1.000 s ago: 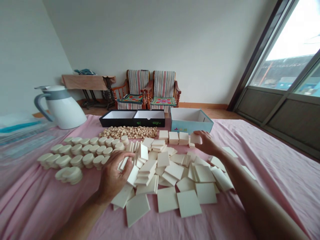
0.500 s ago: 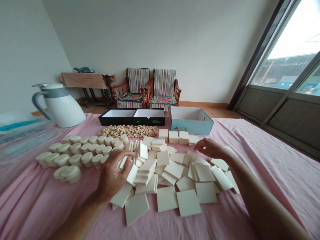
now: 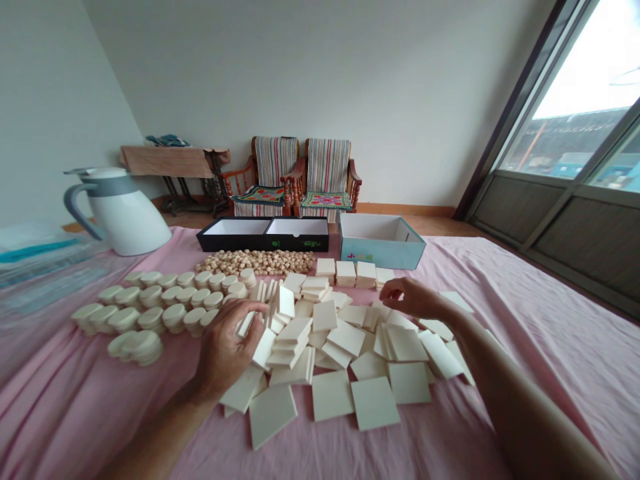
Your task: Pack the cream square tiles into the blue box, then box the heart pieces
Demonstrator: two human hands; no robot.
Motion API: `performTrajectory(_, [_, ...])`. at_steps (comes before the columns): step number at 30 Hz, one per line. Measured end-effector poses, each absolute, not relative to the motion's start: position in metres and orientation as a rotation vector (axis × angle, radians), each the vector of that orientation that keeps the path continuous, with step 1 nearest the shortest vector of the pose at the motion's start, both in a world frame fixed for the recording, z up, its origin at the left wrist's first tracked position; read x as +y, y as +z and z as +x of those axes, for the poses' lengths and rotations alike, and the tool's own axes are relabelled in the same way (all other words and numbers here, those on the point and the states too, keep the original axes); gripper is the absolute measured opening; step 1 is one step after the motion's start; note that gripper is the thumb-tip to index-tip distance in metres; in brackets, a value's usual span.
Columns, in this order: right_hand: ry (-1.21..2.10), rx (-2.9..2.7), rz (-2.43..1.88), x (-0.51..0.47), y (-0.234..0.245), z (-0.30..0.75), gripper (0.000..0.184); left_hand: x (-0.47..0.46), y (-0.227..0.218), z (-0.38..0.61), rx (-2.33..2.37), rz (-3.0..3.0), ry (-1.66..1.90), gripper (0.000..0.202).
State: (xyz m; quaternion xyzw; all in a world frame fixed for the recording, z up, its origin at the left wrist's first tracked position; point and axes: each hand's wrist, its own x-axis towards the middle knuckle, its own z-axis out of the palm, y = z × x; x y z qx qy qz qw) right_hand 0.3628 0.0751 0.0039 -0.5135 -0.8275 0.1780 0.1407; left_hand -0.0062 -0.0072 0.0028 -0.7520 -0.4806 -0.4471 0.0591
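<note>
Head view: the pink cloth [image 3: 520, 280] carries loose square tiles [image 3: 376, 403] toward its near edge. Left hand [image 3: 225, 347] curls at their left, right hand [image 3: 415, 298] near tile stacks [image 3: 345, 272] farther back; either's grip I cannot tell. Stacking seems in hand; the next move calls for a single-tile pinch.

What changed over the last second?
Right hand let go of a tile on the rightmost stack and drew back toward the person, to the loose tiles. Left hand, discs and jug stayed put.
</note>
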Motion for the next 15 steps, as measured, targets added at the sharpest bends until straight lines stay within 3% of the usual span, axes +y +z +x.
performTrajectory(7, [0.506, -2.46, -1.521, 0.07, -0.001, 0.353, 0.032, -0.008, 0.003, -0.006, -1.457, -2.28, -1.35, 0.013])
performTrajectory(15, [0.678, -2.39, -1.482, 0.073, -0.001, 0.352, 0.019, -0.008, 0.003, -0.007, -1.43, -2.285, -1.355, 0.013])
